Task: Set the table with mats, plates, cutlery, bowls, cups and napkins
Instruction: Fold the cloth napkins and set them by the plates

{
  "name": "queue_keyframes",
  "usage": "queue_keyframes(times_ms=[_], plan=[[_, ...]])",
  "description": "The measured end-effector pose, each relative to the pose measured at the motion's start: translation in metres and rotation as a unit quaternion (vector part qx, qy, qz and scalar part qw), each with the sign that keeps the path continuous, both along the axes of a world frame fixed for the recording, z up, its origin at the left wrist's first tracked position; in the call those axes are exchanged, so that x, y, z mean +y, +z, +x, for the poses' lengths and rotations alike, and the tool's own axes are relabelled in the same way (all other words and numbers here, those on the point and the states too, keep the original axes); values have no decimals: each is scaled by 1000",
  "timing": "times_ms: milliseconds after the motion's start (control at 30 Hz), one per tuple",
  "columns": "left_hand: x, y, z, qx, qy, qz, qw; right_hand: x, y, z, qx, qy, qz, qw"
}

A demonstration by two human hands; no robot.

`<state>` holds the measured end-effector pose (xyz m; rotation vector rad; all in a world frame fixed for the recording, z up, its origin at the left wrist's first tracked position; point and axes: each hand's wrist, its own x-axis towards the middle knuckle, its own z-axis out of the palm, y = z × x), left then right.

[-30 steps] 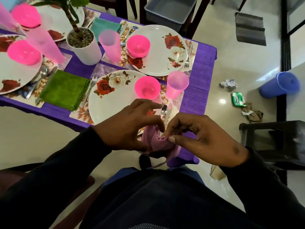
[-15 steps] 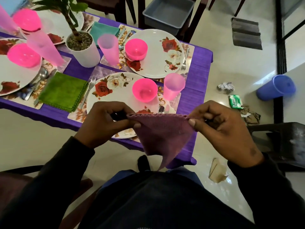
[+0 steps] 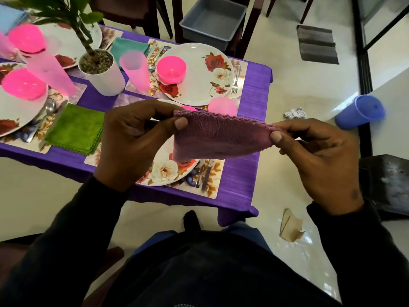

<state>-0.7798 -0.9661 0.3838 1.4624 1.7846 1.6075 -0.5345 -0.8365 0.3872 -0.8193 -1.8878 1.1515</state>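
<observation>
Napkin (image 3: 218,138), purple, is hanging stretched in the air between both hands, above the near plate (image 3: 168,171) and its floral mat (image 3: 212,182). Left hand (image 3: 132,142) is pinching the napkin's left top corner between thumb and fingers; right hand (image 3: 316,158) is pinching the right corner likewise. Knife (image 3: 207,176) is lying on the mat just right of the plate. Green napkin (image 3: 76,129) is resting folded to the left.
</observation>
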Motion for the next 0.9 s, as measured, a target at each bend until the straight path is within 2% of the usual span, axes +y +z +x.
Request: queue_keyframes(times_ms=[267,467,567,700,767,900], plan=[[-1,4,-1,9,-10,-9,1000,-4,8,8,3,-13,12,1000],[5,-11,-5,-34,-56,-40,997,-6,5,13,17,-30,-19,999],[14,-18,-4,-25,-64,-73,995,-3,0,16,3,-56,-28,998],[41,-21,8,-47,-45,-111,992,7,-4,18,-33,-116,7,993],[54,-16,14,-85,-49,-107,989,12,0,18,-30,-147,25,988],[68,-2,22,-115,-84,-40,989,19,14,24,-7,-183,81,980]])
